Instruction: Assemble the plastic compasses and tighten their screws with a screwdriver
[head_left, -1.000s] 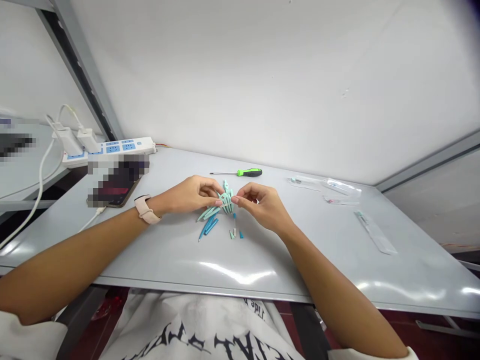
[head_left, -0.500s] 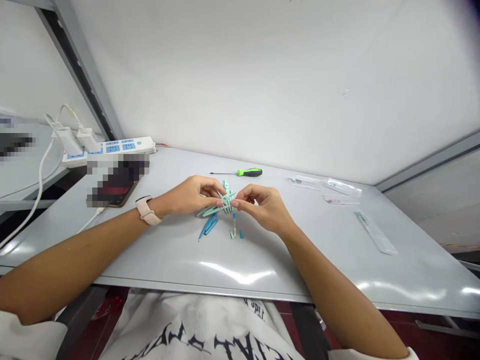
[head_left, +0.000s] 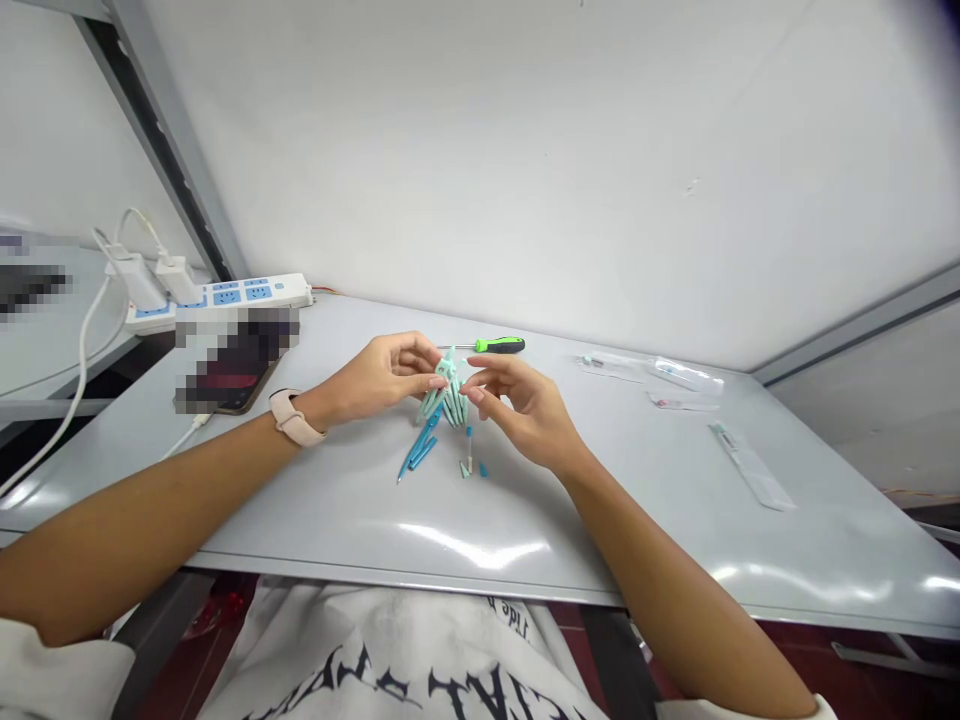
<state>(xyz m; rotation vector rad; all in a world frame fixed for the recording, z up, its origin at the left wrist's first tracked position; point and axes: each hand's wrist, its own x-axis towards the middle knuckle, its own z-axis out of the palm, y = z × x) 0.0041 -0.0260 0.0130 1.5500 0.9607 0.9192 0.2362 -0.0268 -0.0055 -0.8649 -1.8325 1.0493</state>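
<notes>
Pinched in my left hand [head_left: 401, 372] is a mint-green plastic piece [head_left: 452, 385] with several thin prongs spreading downward. It is held just above the table, and its exact kind I cannot make out. My right hand [head_left: 517, 400] is beside it on the right, thumb and fingers apart, fingertips close to the prongs. Under the piece lie slim blue pen-like parts [head_left: 417, 450], one with a pointed metal tip. Nearby are a short rod [head_left: 470, 452] with a blue end, a mint cone [head_left: 464, 470] and a blue cone [head_left: 483, 470].
Behind the hands lies a screwdriver [head_left: 501, 345] with a green and black handle. Clear plastic sleeves [head_left: 750, 465] with small items are on the right. A phone [head_left: 244, 370] with a white cable and a power strip [head_left: 255, 291] stand left. A white wall rises behind the table.
My right fingers have parted from the mint-green piece and spread. The piece has turned, its prongs now hanging downward, and my left hand has risen slightly.
</notes>
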